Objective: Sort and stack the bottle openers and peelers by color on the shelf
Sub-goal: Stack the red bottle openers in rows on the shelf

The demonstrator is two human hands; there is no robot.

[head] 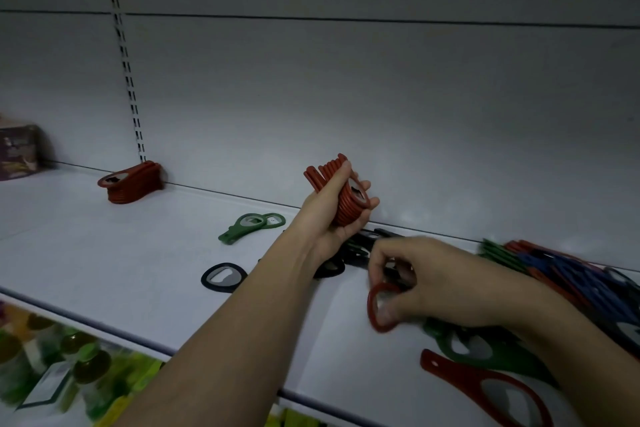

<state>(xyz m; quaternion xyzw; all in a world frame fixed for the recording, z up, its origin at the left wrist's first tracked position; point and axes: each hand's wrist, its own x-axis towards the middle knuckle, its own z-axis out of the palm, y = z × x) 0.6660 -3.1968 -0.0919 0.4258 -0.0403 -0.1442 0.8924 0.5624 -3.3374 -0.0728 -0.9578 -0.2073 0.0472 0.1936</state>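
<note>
1. Your left hand [337, 208] is raised above the white shelf [104, 253], near the back wall, with fingers curled around a bundle of red openers [341, 191]. Handles fan out over the top of your fist and the ring ends face right.
2. Your right hand [426, 284] is lower and closer to you, pinching a single red opener [375, 307] by its ring end. The rest of it is hidden behind your fingers.
3. There's a neat red stack [130, 182] back left, touching the wall right at the slotted upright [126, 62].
4. Two green openers [252, 224] lie together mid-shelf, well apart from that stack. A lone black opener [223, 277] sits nearer the front edge, just left of your left forearm.
5. More black ones [360, 250] are under and behind your left wrist; can't tell how many.
6. The mixed pile [554, 270] of red, blue and green is on the right, running under your right arm. A green opener [471, 352] and another red opener [485, 388] lie flat by the front edge below your right hand.
7. Blurry packaged goods [69, 357] are on the shelf below, plus a packet [19, 152] at far left.
</note>
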